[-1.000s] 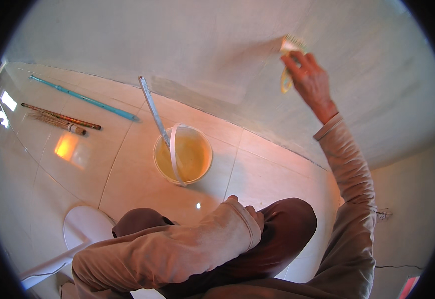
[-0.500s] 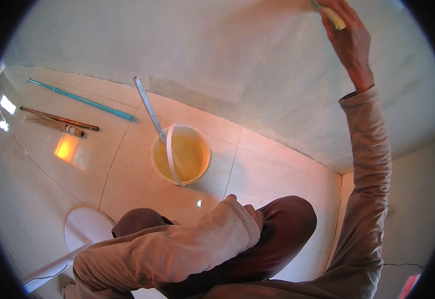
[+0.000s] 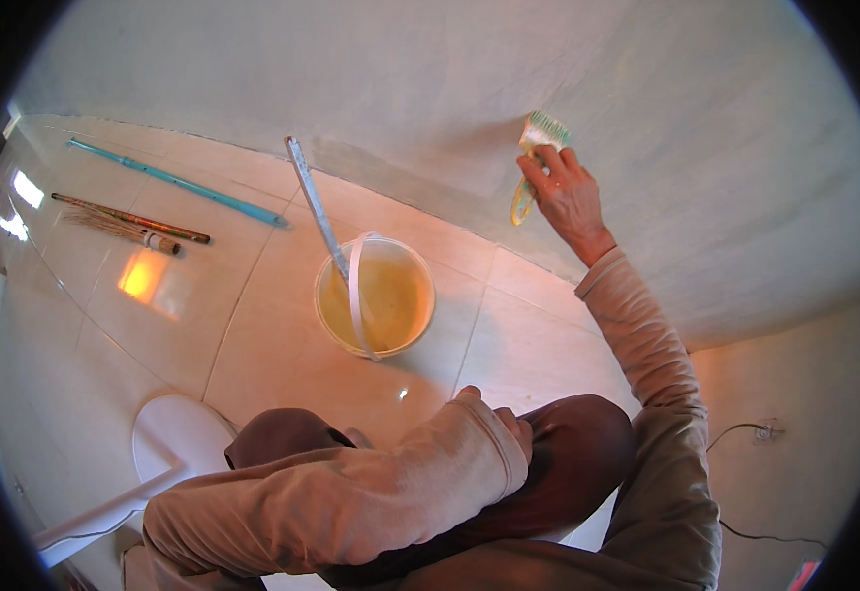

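My right hand [image 3: 570, 202] grips a wide paintbrush [image 3: 542, 136] with a yellow, looped handle, fingers closed about it. Its pale, green-tinged bristles are at the grey wall [image 3: 430, 89]. My left hand [image 3: 516, 426] rests by my bent knee; the sleeve hides most of it, and only bits of fingers show. On the floor in front of me stands a white bucket [image 3: 424, 320] with yellowish liquid inside. A long flat stick [image 3: 314, 202] leans in it, and the bucket's white handle [image 3: 355, 291] is raised across the opening.
A turquoise pole [image 3: 179, 184] lies on the tiled floor [image 3: 262, 325] at the far left. Nearer are a dark reddish stick [image 3: 134, 218] and a small twig broom [image 3: 134, 232]. A white stand with a round base [image 3: 179, 433] is at lower left. A cable [image 3: 735, 427] hangs from the right wall.
My right hand has come down and left from high on the wall with the paintbrush. The left hand stays by the knee. The view has shifted slightly.
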Demonstrator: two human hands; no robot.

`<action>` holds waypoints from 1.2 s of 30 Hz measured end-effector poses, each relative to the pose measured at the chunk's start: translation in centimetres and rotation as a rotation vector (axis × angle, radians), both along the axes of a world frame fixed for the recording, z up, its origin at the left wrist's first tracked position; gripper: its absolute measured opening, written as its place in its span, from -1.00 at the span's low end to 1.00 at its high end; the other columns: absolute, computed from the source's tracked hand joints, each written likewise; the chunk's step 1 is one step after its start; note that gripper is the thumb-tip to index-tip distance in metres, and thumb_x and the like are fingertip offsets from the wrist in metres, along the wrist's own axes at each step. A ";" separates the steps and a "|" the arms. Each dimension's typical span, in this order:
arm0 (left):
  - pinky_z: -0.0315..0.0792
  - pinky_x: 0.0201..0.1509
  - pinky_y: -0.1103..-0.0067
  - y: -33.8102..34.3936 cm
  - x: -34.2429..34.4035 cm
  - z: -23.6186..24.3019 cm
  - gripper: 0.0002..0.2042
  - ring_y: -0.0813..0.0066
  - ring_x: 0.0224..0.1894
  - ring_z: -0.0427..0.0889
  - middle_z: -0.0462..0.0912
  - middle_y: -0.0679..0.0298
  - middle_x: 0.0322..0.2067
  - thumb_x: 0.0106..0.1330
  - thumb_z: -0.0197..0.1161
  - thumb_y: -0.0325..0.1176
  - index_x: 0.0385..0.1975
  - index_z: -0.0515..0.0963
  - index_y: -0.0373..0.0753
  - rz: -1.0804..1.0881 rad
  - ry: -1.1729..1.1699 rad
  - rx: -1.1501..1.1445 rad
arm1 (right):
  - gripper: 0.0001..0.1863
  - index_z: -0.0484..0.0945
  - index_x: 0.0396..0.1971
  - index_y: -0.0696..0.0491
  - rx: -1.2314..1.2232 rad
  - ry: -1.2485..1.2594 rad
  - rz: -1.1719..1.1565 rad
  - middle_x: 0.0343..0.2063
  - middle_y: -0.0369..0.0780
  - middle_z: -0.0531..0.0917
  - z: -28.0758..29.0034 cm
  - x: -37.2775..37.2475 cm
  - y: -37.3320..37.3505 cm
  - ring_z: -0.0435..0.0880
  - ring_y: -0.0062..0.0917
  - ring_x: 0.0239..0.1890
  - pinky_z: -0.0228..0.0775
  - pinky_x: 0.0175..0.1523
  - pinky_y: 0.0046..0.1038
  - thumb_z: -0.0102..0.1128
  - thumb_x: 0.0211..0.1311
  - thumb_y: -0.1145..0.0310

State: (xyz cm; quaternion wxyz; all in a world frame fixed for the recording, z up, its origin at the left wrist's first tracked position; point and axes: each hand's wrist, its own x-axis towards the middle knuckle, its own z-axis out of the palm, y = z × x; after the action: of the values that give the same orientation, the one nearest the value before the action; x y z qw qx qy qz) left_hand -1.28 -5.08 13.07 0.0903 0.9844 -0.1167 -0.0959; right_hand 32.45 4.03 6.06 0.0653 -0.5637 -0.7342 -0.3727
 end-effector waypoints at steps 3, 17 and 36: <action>0.52 0.03 0.27 -0.4 0.0 0.1 -0.67 0.27 -0.28 0.69 0.60 0.19 -0.36 0.12 0.29 -0.41 -0.11 0.54 -0.37 0.019 -0.013 0.009 | -0.71 0.58 -0.18 -0.07 -0.083 0.047 -0.020 -0.22 -0.32 0.57 -1.7 -0.2 -0.4 0.61 -0.45 -0.21 0.59 -0.40 -0.41 0.36 0.05 0.41; 0.54 -0.02 0.28 0.3 0.4 0.4 -0.41 0.33 -0.22 0.65 0.59 0.21 -0.34 -0.25 0.53 -0.39 -0.10 0.54 -0.40 -0.089 0.028 0.095 | -0.79 0.63 -0.19 0.08 0.392 -0.036 0.080 -0.27 -0.21 0.69 19.1 -2.1 1.4 0.71 -0.31 -0.27 0.54 -0.19 -0.40 0.34 0.17 0.59; 0.49 -0.03 0.26 0.8 2.4 -0.3 -0.45 0.26 -0.27 0.71 0.62 0.18 -0.34 0.00 0.44 -0.36 0.01 0.46 -0.45 -0.158 0.166 -0.022 | -0.72 0.65 -0.06 -0.09 0.090 0.251 0.070 -0.26 -0.19 0.62 17.2 3.1 0.3 0.64 -0.24 -0.16 0.51 -0.21 -0.19 0.34 0.21 0.37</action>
State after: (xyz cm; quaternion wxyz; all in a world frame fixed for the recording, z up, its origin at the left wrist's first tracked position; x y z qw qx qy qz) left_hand 1.14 -4.31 12.81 0.1026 0.9597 -0.1873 -0.1825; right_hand 35.54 4.38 23.22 0.1946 -0.5765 -0.7221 -0.3292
